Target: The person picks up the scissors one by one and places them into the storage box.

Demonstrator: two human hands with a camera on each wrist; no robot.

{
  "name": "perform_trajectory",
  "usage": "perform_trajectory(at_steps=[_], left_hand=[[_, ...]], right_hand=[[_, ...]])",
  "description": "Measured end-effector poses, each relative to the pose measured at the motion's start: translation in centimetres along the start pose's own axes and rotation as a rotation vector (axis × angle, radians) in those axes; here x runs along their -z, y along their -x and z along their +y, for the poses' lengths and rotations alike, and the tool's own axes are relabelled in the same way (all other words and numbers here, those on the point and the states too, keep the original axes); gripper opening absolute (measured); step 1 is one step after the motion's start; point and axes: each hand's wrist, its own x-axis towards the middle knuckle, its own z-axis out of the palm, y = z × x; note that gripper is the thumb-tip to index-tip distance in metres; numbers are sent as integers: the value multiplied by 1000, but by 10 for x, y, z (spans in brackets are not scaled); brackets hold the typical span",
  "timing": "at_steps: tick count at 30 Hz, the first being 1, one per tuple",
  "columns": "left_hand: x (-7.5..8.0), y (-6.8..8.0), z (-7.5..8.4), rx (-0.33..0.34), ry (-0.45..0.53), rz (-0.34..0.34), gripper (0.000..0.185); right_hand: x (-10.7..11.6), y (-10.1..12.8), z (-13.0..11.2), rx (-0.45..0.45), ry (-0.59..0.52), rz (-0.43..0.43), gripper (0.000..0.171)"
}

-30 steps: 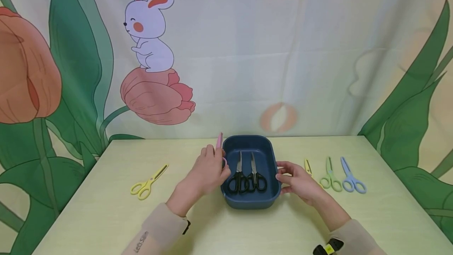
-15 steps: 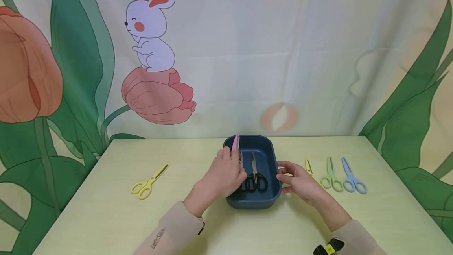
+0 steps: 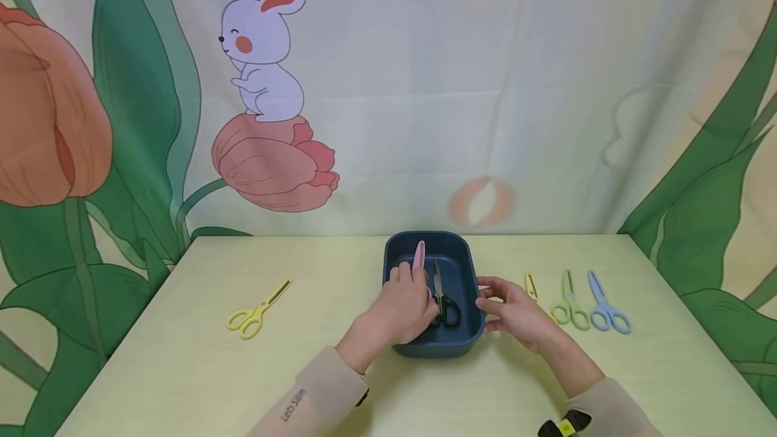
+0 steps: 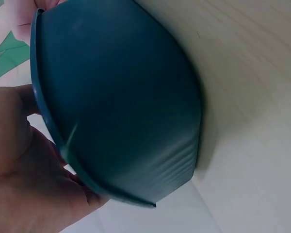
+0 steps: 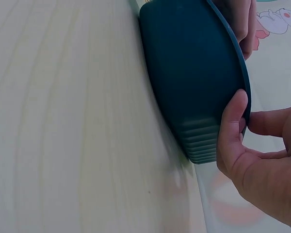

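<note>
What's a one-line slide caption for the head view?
Left hand lowers pink scissors into blue tub; right hand steadies it.

Head view: from above, facing forward and down over the bench (image 3: 182, 369). 2 wrist views: very close, sharing the blue tub (image 4: 121, 107).

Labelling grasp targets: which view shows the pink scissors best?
Head view: the pink scissors stick up from the left hand over the blue tray. Both wrist views show only the tray's outer wall and a hand, no scissors.
</note>
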Motion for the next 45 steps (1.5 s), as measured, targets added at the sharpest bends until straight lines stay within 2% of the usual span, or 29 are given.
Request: perform_trajectory(at_steps=[8, 16, 20, 27, 33, 45], left_hand=[[-10, -5, 5, 68, -80, -98, 40], [-15, -8, 9, 149, -116, -198, 40], [-16, -8, 10, 163, -149, -231, 42], [-17, -12, 12, 189, -151, -284, 45], [-15, -13, 14, 204, -145, -296, 49], [-16, -9, 11, 158, -156, -241, 54]], right_hand=[[0, 1, -1, -2, -2, -4, 49], [0, 2, -2, 4, -1, -16, 50], [0, 2, -3, 7, -1, -15, 50], [0, 2, -2, 21, 7, -21, 49], [0, 2, -2, 13, -1, -21, 49], [-2, 3, -5, 18, -10, -16, 49]])
